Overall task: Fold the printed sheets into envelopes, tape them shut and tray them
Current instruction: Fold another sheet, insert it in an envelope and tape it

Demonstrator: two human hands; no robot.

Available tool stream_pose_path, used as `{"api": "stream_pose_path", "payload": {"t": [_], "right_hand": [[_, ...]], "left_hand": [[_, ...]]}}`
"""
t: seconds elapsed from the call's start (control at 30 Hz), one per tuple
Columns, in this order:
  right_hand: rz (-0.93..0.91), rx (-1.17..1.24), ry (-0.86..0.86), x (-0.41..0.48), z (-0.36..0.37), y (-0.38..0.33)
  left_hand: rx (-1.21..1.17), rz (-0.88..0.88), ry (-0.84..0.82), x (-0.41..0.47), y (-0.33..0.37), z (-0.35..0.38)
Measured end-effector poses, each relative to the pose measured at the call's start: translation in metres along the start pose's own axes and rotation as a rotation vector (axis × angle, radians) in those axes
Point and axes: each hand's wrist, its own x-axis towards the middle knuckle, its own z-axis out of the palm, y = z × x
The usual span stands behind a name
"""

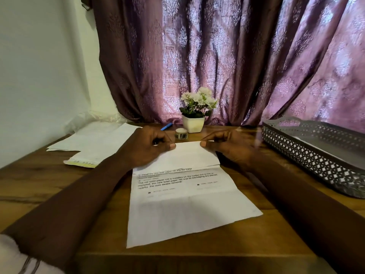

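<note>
**Top fold pressed down, both hands on the crease**

Nearest the camera, the white printed paper sheet lies flat on the brown wood-grain bench, its lower half blank, lines of black text across the middle. Its far portion is folded over toward the person, blank back showing. At that fold's far edge, the left hand is curled, thumb tip pressing on the left corner; the right hand mirrors it, fingers bent, thumb tip on the right corner. Both pinch down on the sheet, neither lifts it.

Off to the left, a loose stack of white papers is spread out on the bench. On the right sits a grey perforated plastic tray, something pale lying inside. Just beyond the hands stands a small roll of clear tape, a blue pen to its left, and a white square pot of white flowers before a purple patterned curtain.
</note>
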Motion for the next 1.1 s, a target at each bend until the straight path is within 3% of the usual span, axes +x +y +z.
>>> {"api": "stream_pose_path", "payload": {"t": [0.47,0.67,0.77,0.9,1.0,1.1], "right_hand": [[0.06,0.174,0.334,0.011,-0.022,0.005],[0.25,0.232,0.075,0.004,-0.017,-0.009],[0.286,0.256,-0.024,0.007,-0.024,-0.008],[0.335,0.307,-0.154,0.004,-0.03,-0.007],[0.302,0.329,-0.125,0.002,-0.02,-0.004],[0.242,0.32,-0.05,0.003,-0.011,0.0]], "left_hand": [[0.036,-0.081,0.136,-0.007,-0.002,-0.013],[0.077,-0.084,0.441,-0.009,0.006,-0.015],[0.054,-0.002,0.532,-0.009,0.009,-0.017],[0.122,0.098,0.469,-0.013,0.01,-0.015],[0.168,0.129,0.372,-0.014,0.013,-0.014],[0.185,0.127,0.167,-0.012,0.011,-0.015]]}}
